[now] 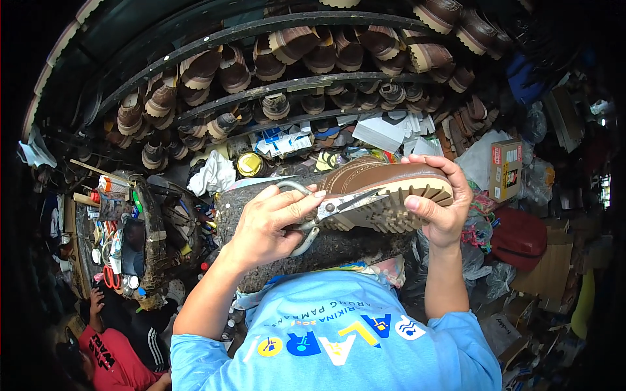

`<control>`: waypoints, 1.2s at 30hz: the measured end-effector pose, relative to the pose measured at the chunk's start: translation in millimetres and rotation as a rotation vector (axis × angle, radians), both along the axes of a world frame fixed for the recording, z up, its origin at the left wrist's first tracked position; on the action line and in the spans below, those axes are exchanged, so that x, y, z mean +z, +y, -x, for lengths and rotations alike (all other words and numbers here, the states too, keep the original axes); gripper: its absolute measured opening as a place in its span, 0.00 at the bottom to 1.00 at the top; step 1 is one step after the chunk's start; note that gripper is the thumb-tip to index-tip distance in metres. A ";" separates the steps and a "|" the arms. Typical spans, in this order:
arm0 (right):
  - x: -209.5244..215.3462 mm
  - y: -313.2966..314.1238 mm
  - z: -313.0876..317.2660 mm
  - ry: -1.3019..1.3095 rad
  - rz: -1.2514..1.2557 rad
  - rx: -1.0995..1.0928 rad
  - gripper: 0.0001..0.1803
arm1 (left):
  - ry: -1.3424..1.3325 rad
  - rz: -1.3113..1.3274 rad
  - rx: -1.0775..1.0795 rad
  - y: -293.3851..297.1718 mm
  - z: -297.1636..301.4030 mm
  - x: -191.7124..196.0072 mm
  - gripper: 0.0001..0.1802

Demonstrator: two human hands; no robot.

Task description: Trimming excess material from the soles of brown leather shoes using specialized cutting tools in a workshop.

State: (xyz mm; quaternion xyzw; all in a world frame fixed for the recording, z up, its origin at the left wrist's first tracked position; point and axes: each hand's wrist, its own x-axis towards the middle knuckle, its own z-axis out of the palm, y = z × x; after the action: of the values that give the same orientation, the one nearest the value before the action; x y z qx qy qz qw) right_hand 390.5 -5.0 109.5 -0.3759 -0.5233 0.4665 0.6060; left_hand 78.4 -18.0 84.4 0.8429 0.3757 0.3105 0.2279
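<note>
My left hand (pixel 270 225) is closed round the grey handles of a pair of scissors (pixel 330 208), fingers through the loops. The blades lie slightly apart along the edge of a shoe's sole. That brown leather shoe (pixel 404 174), with decorative perforations and a thick ribbed cream sole, is tilted on its side so the tread faces me. My right hand (pixel 450 199) grips it round the toe, thumb pressed on the tread and fingers over the upper. Whether the blades cut into anything cannot be made out.
Below the shoe lies a dark, rough block (pixel 267 267). Curved shelves (pixel 293 85) at the back carry rows of shoes. A tool holder (pixel 153 247) stands left, near a person in a red shirt (pixel 117 358). At right are a cardboard box (pixel 505 171) and a dark red bag (pixel 520 240).
</note>
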 end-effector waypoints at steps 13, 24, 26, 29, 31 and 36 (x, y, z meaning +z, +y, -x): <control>-2.5 -0.5 1.1 -0.003 0.016 0.011 0.35 | -0.076 0.002 -0.015 2.7 -1.1 -19.5 0.45; -3.6 -16.4 9.6 -0.038 -0.136 -0.140 0.35 | -0.140 0.114 0.105 -30.9 6.6 -7.0 0.44; -11.5 -24.9 12.4 -0.160 -0.215 -0.165 0.36 | -0.112 0.144 0.131 -45.5 7.8 -1.9 0.43; -23.1 -37.0 17.3 -0.295 -0.319 -0.207 0.37 | -0.132 0.241 0.096 -64.4 8.3 8.6 0.43; -24.0 -44.8 19.2 -0.320 -0.347 -0.202 0.37 | -0.132 0.232 0.096 -73.9 9.2 11.5 0.43; -25.9 -55.2 22.1 -0.386 -0.382 -0.195 0.37 | -0.017 0.264 0.105 -85.8 12.4 25.6 0.42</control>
State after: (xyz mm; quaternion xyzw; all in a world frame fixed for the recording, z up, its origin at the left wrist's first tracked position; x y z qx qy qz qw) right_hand 368.4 -60.3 83.6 -0.3852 -0.6687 0.2191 0.5970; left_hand 66.0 -103.8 110.0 0.7821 0.4548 0.2771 0.3235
